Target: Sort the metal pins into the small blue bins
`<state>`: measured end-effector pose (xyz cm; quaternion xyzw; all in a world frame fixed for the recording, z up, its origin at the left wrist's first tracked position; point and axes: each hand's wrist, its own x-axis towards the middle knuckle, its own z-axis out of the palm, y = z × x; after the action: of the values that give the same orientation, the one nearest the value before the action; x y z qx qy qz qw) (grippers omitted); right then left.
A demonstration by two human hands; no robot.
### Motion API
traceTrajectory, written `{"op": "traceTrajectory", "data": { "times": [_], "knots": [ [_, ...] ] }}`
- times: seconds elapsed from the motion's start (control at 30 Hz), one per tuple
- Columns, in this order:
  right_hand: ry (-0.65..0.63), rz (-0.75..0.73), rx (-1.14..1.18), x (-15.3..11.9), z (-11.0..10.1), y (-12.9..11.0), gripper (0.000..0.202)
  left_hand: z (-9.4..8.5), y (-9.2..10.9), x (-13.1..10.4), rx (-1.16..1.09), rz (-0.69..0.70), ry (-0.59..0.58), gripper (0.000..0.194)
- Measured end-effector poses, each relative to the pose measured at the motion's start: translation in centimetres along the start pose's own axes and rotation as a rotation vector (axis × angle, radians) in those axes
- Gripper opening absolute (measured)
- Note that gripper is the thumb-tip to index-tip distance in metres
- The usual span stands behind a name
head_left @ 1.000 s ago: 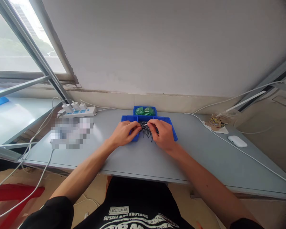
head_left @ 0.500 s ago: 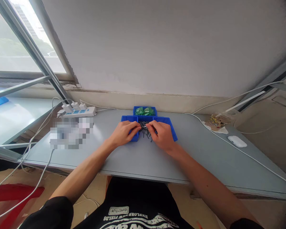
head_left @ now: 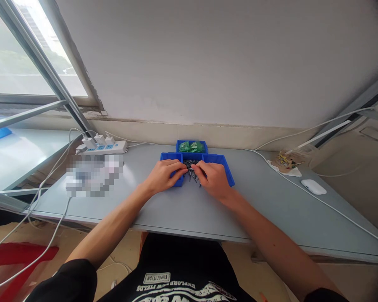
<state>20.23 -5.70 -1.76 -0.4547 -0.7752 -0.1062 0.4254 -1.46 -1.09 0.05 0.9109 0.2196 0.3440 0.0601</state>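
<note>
Over a blue divided tray my left hand and my right hand meet, fingertips nearly touching. Both pinch at a small silvery piece between them, too small to make out fully. Under the fingertips, a pile of dark, thin screw-like pieces lies in the tray's middle section and at its front. My left hand covers part of the left section, and my right hand hides part of the right one. Behind stands a smaller blue bin with green packets.
A white power strip with plugs and a blurred-out item are at the left. At the right are a clear container, a white case and a long white cable across the grey table.
My right hand's fingertips have shifted slightly left, closer to my left hand's. The tray and bin have not moved.
</note>
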Motion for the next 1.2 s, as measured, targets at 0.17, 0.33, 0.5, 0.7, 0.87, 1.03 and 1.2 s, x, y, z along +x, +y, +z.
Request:
{"op": "traceTrajectory", "data": {
  "times": [0.17,0.33,0.5,0.7,0.87,1.03,1.2],
  "knots": [
    [-0.013,-0.013,-0.008,-0.08,0.22,0.04,0.048,-0.07,0.14,0.06,-0.009,-0.007,-0.007,0.031],
    [-0.024,-0.023,-0.021,-0.14,0.41,0.13,0.049,-0.02,0.14,0.06,-0.020,-0.001,-0.021,0.030],
    [-0.017,-0.034,-0.045,-0.15,0.48,0.07,0.050,0.08,0.01,-0.01,-0.027,0.010,-0.018,0.029],
    [-0.029,-0.028,-0.065,-0.21,0.62,0.10,0.052,0.13,-0.20,-0.13,-0.037,0.020,-0.018,0.028],
    [-0.031,-0.030,-0.057,-0.24,0.72,0.15,0.052,0.02,-0.06,-0.02,-0.032,0.031,-0.014,0.028],
    [-0.007,-0.036,-0.048,-0.27,0.70,0.13,0.052,0.15,-0.13,-0.07,-0.031,0.052,-0.004,0.027],
    [-0.038,-0.009,0.025,-0.31,0.57,0.13,0.033,0.26,-0.19,-0.09,-0.001,-0.007,0.040,0.026]
  ]
}}
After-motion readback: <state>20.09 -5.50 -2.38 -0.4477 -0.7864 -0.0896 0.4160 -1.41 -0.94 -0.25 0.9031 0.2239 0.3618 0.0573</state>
